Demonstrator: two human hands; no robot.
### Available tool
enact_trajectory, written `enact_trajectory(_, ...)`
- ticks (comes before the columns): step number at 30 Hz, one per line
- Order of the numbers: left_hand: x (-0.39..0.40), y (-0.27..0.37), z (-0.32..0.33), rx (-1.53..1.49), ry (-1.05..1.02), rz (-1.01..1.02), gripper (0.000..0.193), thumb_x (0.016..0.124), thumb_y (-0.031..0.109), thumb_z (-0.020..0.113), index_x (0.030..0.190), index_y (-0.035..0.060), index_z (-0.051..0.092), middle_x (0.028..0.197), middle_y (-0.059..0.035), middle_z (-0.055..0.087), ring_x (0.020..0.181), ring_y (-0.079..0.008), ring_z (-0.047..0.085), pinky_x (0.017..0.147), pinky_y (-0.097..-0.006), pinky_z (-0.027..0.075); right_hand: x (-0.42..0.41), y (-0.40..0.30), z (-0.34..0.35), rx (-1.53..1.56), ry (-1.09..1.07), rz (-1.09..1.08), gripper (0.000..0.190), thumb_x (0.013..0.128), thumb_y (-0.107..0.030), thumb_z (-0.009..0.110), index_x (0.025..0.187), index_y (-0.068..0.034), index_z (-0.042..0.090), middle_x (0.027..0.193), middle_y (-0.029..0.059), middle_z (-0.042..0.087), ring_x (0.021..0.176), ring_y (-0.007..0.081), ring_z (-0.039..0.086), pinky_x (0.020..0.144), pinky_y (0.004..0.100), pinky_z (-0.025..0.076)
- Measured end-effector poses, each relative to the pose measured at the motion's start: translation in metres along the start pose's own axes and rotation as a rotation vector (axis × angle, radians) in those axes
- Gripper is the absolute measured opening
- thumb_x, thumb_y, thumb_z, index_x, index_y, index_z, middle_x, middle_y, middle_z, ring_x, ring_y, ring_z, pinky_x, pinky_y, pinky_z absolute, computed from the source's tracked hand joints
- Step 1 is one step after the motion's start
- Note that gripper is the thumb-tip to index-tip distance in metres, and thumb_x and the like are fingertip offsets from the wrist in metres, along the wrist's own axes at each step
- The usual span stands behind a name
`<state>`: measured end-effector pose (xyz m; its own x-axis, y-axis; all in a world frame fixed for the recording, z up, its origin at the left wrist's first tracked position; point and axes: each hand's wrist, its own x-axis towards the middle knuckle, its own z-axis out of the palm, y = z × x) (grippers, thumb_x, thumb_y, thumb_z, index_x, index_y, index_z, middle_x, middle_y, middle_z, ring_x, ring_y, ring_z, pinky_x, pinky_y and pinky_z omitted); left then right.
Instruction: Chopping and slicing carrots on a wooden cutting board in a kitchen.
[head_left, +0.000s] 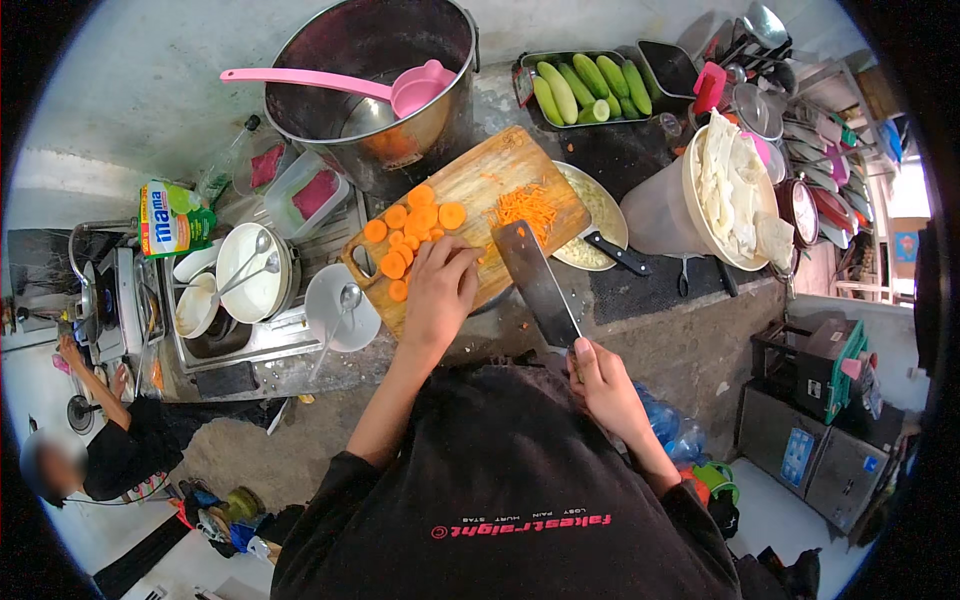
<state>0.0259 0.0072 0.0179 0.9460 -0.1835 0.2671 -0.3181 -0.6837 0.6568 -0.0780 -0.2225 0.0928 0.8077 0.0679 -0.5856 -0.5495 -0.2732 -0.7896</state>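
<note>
My right hand (601, 381) grips the handle of a wide-bladed cleaver (538, 281). Its blade tip rests over the near right edge of a wooden cutting board (487, 180), beside a heap of orange carrot strips (525, 210), and a bit of carrot clings to the metal. My left hand (444, 289) lies curled on the board, next to a group of round carrot slices (420, 220). A speck of orange shows by its fingertips; what lies beneath the fingers is hidden. A handle hole (364, 262) marks the board's left end.
Behind the board stands a large metal pot (300, 112) with a pink dipper (420, 90). A tray holds cucumbers (592, 82). Right of the board are a plate of chopped pale food (585, 259), a black-handled knife (619, 253) and a tall tub (660, 202). Bowls (251, 289) crowd the left sink; a person (120, 442) works beyond.
</note>
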Motion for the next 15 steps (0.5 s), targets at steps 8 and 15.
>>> enact_trajectory(8, -0.014, 0.002, -0.004, 0.049, 0.027, 0.008, 0.024, 0.084, 0.008, 0.072, 0.107, 0.0042, 0.067, 0.110, -0.0092, 0.059, 0.107, -0.0310, 0.054, 0.093, -0.0424, 0.044, -0.001, -0.004, 0.004, -0.142, 0.022, -0.064, 0.049, 0.110, -0.038, 0.035, 0.081, -0.001, 0.050, 0.062, 0.0018, 0.044, 0.057, 0.0117, 0.042, 0.054, 0.0310, 0.037)
enact_trajectory(15, -0.023, 0.000, 0.011, 0.137, 0.130, -0.052, 0.027, 0.083, 0.015, 0.077, 0.107, 0.0076, 0.068, 0.112, -0.0058, 0.059, 0.110, -0.0284, 0.053, 0.096, -0.0423, 0.039, -0.001, -0.009, 0.006, -0.281, 0.078, -0.132, 0.043, 0.110, -0.032, 0.036, 0.088, 0.002, 0.051, 0.063, 0.0157, 0.050, 0.062, 0.0330, 0.051, 0.059, 0.0420, 0.041)
